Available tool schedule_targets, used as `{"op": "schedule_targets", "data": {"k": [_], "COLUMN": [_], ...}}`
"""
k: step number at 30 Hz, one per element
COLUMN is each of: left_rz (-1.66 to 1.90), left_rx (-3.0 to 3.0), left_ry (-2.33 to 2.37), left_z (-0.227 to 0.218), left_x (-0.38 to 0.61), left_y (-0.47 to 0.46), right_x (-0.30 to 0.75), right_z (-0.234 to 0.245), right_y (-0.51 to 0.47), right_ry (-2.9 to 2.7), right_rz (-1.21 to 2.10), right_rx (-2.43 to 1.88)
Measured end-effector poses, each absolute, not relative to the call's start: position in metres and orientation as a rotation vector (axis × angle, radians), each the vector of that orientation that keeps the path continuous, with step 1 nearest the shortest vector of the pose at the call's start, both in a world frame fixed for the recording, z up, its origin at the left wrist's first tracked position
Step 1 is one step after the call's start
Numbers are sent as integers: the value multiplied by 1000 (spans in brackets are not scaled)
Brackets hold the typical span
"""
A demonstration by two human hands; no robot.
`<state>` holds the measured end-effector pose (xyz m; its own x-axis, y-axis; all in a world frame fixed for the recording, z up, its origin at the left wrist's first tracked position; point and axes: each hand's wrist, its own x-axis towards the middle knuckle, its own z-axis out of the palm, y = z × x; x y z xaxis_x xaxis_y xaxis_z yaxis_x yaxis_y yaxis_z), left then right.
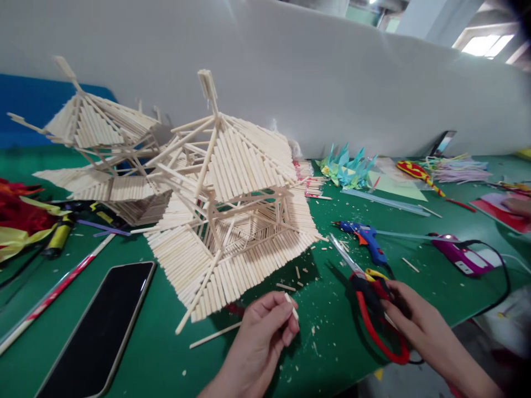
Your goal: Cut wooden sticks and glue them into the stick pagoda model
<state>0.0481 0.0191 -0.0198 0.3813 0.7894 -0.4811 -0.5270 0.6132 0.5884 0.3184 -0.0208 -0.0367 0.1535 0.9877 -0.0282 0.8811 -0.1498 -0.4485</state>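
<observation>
My left hand (265, 331) is closed, pinching a short piece of wooden stick (292, 307) between thumb and fingers, low over the table just in front of a pagoda-like model (249, 166) built of thin wooden sticks. A longer stick (215, 334) reaches out from beneath that hand; whether it is held or lying there I cannot tell. On the right, my right hand (409, 312) has its fingers round the handles of the red-and-black scissors (365, 298), whose blades point away toward the glue gun (365, 237). Yellow handle parts show beside the red ones.
A second stick model (99, 127) stands behind at left. A phone (97, 331) lies at front left. Stick scraps dot the green table (332, 354). Turquoise paper folds (346, 166), a purple device (467, 255) with a cable, and another person's hand (518, 204) are at right.
</observation>
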Motion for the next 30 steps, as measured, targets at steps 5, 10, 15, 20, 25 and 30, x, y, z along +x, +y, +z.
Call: {"op": "schedule_targets", "data": {"k": [5,10,15,20,25,30], "left_rz": [869,897,921,938,992,997], "left_rx": [337,306,210,173,174,190], "left_ry": [785,771,754,727,677,630], "left_z": [-19,-15,-1,7,1,-13], "left_x": [48,50,55,56,53,56], "left_y": [14,11,10,7,8,8], "right_x": [323,310,271,248,245,240], "right_z": [-33,-53,-53,-61,-68,-57], "right_y": [-42,-71,-76,-64,-64,-58], "right_ry": [-1477,-1383,-1432,-1489,-1577,-1585], "right_rz": [773,1014,846,926,865,847], "right_rx": [-1975,-1876,-1892,-1830,-1830,-1784]}}
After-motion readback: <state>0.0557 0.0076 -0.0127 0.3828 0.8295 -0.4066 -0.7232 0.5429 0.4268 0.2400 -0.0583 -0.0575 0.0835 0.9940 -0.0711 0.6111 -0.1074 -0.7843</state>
